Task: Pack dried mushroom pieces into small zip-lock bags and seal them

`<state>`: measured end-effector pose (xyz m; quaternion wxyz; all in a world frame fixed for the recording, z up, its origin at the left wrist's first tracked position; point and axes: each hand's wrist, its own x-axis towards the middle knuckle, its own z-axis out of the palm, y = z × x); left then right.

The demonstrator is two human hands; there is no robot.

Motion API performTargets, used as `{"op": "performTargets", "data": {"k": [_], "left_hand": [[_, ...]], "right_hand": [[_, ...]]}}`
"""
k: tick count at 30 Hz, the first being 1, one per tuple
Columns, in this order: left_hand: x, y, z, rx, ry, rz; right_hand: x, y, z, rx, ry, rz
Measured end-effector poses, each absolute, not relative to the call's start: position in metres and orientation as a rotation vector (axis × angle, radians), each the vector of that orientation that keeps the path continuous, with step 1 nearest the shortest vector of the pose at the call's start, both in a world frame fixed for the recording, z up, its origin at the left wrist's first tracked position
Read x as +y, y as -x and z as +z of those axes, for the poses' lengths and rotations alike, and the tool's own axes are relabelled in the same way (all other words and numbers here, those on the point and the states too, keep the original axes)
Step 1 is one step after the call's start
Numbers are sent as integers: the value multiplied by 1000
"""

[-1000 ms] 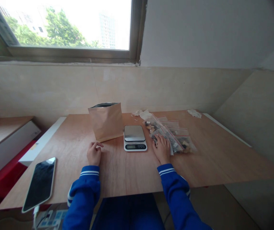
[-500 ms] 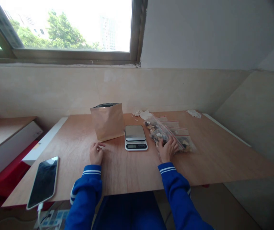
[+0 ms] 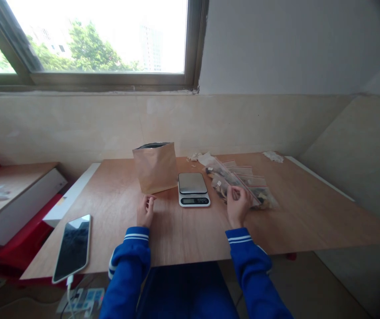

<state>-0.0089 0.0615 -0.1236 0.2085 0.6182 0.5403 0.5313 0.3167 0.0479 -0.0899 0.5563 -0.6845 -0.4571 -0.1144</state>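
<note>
Worktop (image 3: pixel 163 230) of pale plywood runs under a window, and both hands in blue sleeves with white cuff stripes rest on it. Right hand (image 3: pixel 237 208) sits at the near end of a fanned stack of clear zip bags (image 3: pixel 243 186), its fingers curled over the closest bag's edge; the grip looks closed on that bag, though how firmly the thumb pinches it is too small to tell. The bags lie flat at the right of the middle, red strips along their seals and dark mixed pieces inside. Just left of them stands a small digital scale (image 3: pixel 193 189) with a bare steel pan. Left hand (image 3: pixel 146 212) lies palm down with its fingers loosely apart, holding nothing, just in front of an upright brown paper pouch (image 3: pixel 156 167) with an open top. A phone (image 3: pixel 73 247) lies face up near the left front corner, a cable at its near end.
</note>
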Motion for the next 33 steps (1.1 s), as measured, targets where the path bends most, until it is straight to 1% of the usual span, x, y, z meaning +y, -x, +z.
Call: {"op": "performTargets", "data": {"k": [3,6,10,15,18,25,33], "left_hand": [[52,1,-121,1404,-1799,1497],[45,-12,-120,1266,-1848,1493],[40,-25,-123,1094,-1866,1500],[43,-27,-128,1159,-1657,1593],[47,-27,-130,1179,-1592,1567],[51,-24,-136,1212,-1639,1514],[50,-26,-129,1285,-1784,1411]], "right_hand": [[34,-275,-54,-1198,1428,-103],[26,-226,-34,-1351,1305,64],[24,-172,-43,-1584,1209,329],[21,-142,-68,-1631,1145,542],[21,-144,-72,-1635,1136,600],[27,-156,-68,-1717,1177,676],[23,-150,-82,-1660,1326,576]]}}
